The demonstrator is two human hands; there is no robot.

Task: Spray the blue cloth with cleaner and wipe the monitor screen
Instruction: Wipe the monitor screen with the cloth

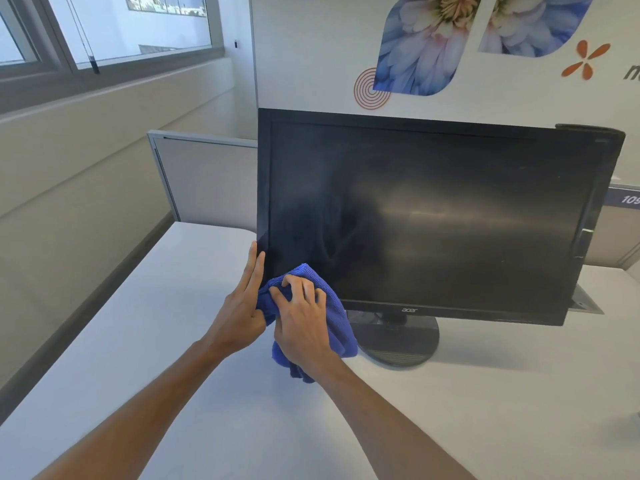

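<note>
A black monitor (pixel 433 216) stands on a round base on the white desk, its dark screen showing faint smears. My right hand (pixel 303 320) grips a bunched blue cloth (pixel 337 317) and presses it against the screen's lower left corner. My left hand (pixel 242 306) lies flat along the monitor's left edge with straight fingers, its thumb side touching the cloth. No cleaner bottle is in view.
The white desk (pixel 173 341) stretches left and toward me. A grey partition panel (pixel 207 178) stands behind the desk's left part. A wall with flower prints rises behind the monitor, and windows sit at upper left.
</note>
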